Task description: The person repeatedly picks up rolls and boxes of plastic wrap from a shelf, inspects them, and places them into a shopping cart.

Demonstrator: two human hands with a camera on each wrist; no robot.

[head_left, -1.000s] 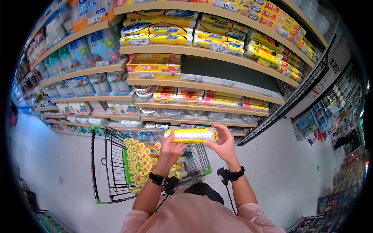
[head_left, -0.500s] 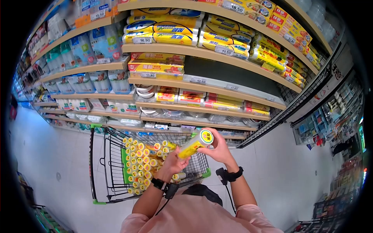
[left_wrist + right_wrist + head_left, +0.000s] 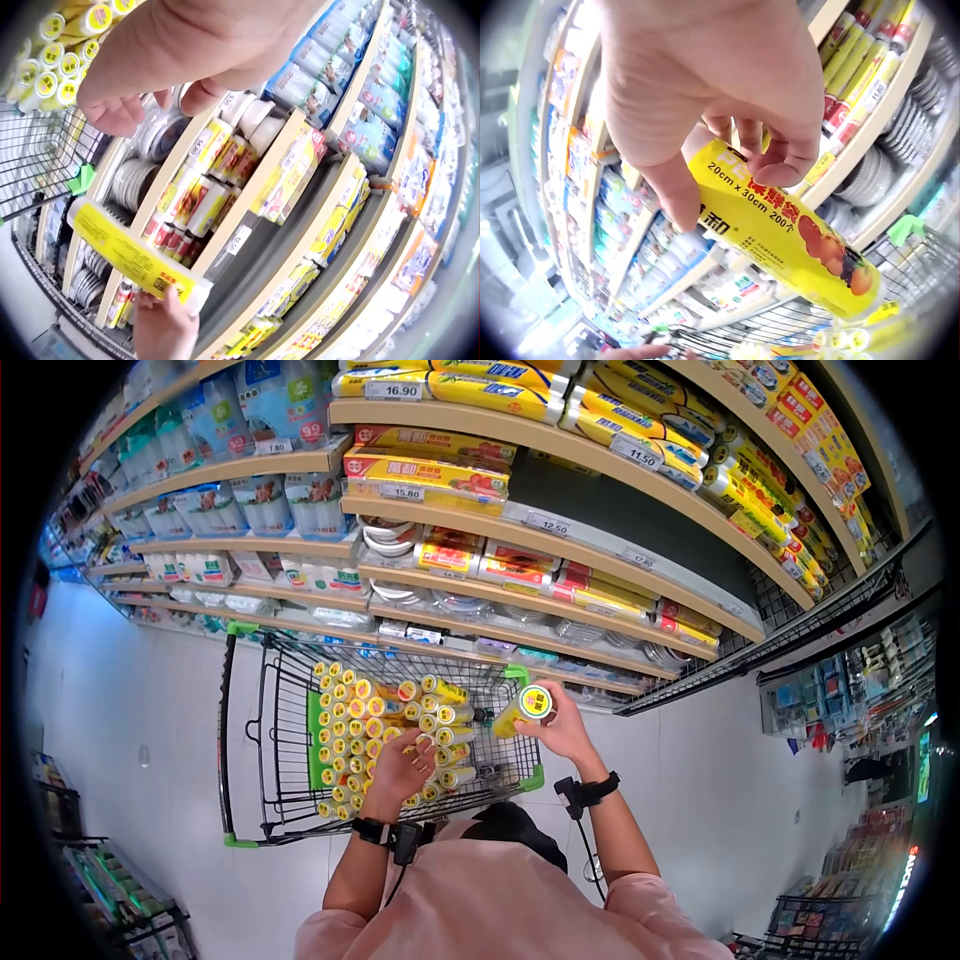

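My right hand (image 3: 563,726) grips a yellow-labelled roll (image 3: 522,710) near its upper end, over the right part of the cart; in the right wrist view the thumb and fingers wrap the roll (image 3: 787,232). My left hand (image 3: 405,768) is off that roll, palm up with fingers loosely bent, above the rolls (image 3: 357,728) standing in the cart. The left wrist view shows the left hand (image 3: 187,60) holding nothing, while the held roll (image 3: 135,251) is in the other hand (image 3: 166,326).
The wire shopping cart (image 3: 292,750) has green corners and holds several upright and leaning rolls. Behind it stand shelves (image 3: 560,540) with boxed and rolled goods and price tags. A mesh side panel (image 3: 790,635) ends the shelf at the right.
My left hand has let go of the roll and moved left over the cart. The roll, in my right hand, has turned from level to steeply tilted. The view has shifted lower on the shelves.
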